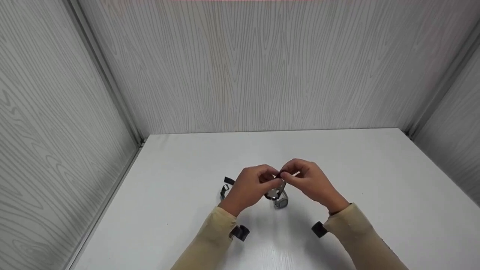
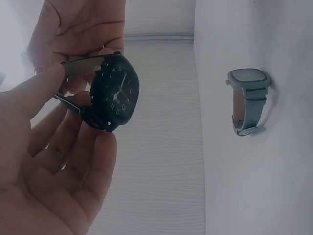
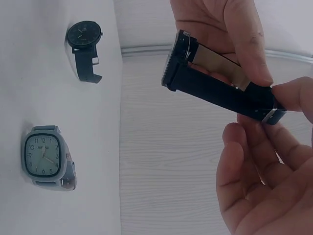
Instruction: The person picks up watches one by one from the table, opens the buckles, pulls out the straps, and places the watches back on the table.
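Note:
Both hands hold a black wristwatch [image 2: 117, 90] above the table, its dark numbered dial showing in the left wrist view. My left hand [image 1: 249, 187] pinches its strap from the left. On the other side, the fingertips of my right hand [image 1: 313, 183] pinch the strap [image 3: 215, 93] near its buckle end, where the strap forms a loop. Whether the buckle is fastened I cannot tell. Below the hands a grey-blue watch [image 3: 44, 154] with a squarish pale dial rests on the table. Another black watch [image 3: 84, 34] lies further left, partly hidden by the left hand in the head view.
A white table [image 1: 180, 157] lies under the hands. Wood-grained panels stand around it: a back wall [image 1: 262, 67], a left wall [image 1: 45, 131] and a right wall [image 1: 457, 112]. Dark wrist-camera mounts [image 1: 242, 232] stick out from the sleeves.

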Demonstrator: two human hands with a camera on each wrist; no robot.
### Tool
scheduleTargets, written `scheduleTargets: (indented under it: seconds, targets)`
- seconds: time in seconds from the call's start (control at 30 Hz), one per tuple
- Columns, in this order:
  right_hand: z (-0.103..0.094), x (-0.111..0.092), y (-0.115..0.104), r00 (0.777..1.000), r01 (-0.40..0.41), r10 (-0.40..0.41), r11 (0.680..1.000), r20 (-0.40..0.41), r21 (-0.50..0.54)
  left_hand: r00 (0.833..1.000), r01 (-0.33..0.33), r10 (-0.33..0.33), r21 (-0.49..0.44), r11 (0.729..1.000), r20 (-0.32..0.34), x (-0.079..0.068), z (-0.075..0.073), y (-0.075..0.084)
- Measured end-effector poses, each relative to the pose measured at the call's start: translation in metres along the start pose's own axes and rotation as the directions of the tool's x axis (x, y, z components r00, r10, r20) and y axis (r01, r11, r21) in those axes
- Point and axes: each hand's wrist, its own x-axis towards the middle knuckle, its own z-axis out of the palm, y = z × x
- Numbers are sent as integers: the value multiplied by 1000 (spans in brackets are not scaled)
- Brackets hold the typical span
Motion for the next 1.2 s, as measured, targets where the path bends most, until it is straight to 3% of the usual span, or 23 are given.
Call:
scheduleTargets:
  seconds: [0.33,0.67,0.8,0.9,1.0,1.07,1.2]
  targets:
    - [1,-1,6,999,30,-29,999,23,-44,1000,-24,24,43,999,3,-1,2,-2]
    - [1,-1,4,1000,17,-16,999,13,-46,1000,-3,3,-7,1000,9,2,4,-5]
    - [1,-1,6,1000,-1,3,997,-27,71,998,-48,46,-41,998,-35,3,8,-3]
    - [3,-3,7,999,-11,20,978,-43,207,995,-75,69,-78,994,-78,4,12,-2]
    - [4,-3,7,998,-9,23,965,-51,262,993,-74,64,-99,992,-101,3,14,-1]
    - [3,-4,7,999,-2,15,972,-53,233,994,-63,54,-94,994,-97,4,15,-1]
    - [-3,-6,7,999,13,-11,997,-32,74,999,-34,33,-40,999,-43,5,15,2]
